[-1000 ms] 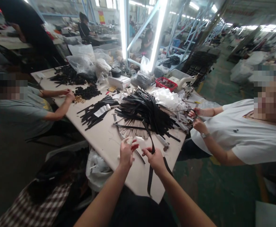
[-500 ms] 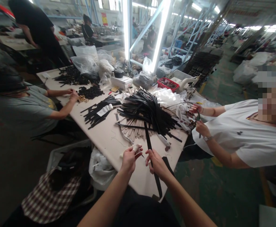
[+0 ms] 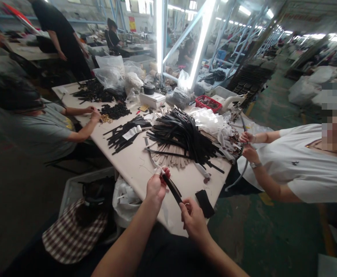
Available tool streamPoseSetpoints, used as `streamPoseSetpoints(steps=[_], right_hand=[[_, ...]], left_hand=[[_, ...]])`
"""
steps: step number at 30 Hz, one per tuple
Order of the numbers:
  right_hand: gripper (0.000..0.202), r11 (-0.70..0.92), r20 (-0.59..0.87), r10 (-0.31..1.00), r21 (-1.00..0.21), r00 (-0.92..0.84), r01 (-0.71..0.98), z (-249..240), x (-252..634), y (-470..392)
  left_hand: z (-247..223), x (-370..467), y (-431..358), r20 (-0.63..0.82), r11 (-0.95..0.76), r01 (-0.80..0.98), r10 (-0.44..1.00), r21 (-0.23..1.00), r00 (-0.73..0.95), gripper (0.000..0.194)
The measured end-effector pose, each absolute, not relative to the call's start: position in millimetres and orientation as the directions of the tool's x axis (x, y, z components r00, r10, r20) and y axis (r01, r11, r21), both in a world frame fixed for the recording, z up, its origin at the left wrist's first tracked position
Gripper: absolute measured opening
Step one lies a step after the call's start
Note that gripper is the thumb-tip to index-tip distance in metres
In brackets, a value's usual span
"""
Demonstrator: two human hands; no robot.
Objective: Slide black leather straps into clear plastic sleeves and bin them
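A black strap (image 3: pixel 172 187) slants between my two hands over the near corner of the table. My left hand (image 3: pixel 156 185), with white wrapping on a fingertip, pinches its upper end. Lower down, the fingers of my right hand (image 3: pixel 192 216) are closed around the same strap. Beyond my hands lies a big heap of black straps (image 3: pixel 182 134), with pale-backed strips (image 3: pixel 167 158) fanned out under its front. A wide black piece (image 3: pixel 205 203) rests on the table just right of my right hand.
At right, a person in a white shirt (image 3: pixel 295 165) handles a grey strip; at left, another sorts small black pieces (image 3: pixel 115 111). A red basket (image 3: pixel 208 104) and plastic bags (image 3: pixel 110 73) stand at the back. A crate (image 3: pixel 70 192) with a checked cloth (image 3: pixel 76 231) sits left below the table (image 3: pixel 122 165).
My left hand has taken hold of the strap's upper end. The right hand has moved lower, and the strap is now drawn nearer, off the heap. The view has shifted slightly.
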State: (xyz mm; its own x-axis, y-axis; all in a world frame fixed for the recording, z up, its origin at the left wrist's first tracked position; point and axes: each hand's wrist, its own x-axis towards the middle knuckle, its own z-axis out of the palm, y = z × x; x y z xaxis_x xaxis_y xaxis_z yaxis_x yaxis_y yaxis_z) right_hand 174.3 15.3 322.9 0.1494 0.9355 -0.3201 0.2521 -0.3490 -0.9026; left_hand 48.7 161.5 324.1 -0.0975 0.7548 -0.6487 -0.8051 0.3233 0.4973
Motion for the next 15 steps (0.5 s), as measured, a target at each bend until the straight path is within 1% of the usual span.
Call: streamPoseSetpoints(steps=[5, 10, 15], right_hand=[[0.039, -0.365, -0.335, 0.929, -0.904, 0.16, 0.222, 322.6, 166.0, 13.4], [0.041, -0.357, -0.323, 0.931, -0.901, 0.171, 0.247, 322.9, 166.0, 13.1], [0.042, -0.379, -0.347, 0.922, -0.898, 0.172, 0.224, 322.8, 166.9, 13.6]], left_hand=[[327.6, 48.7, 163.5, -0.657, 0.265, -0.842, 0.742, 0.47, -0.133, 0.007], [328.4, 47.3, 161.5, -0.66, 0.265, -0.839, 0.738, 0.476, -0.141, 0.009], [326.0, 45.4, 159.9, -0.66, 0.27, -0.838, 0.74, 0.473, -0.134, 0.008]])
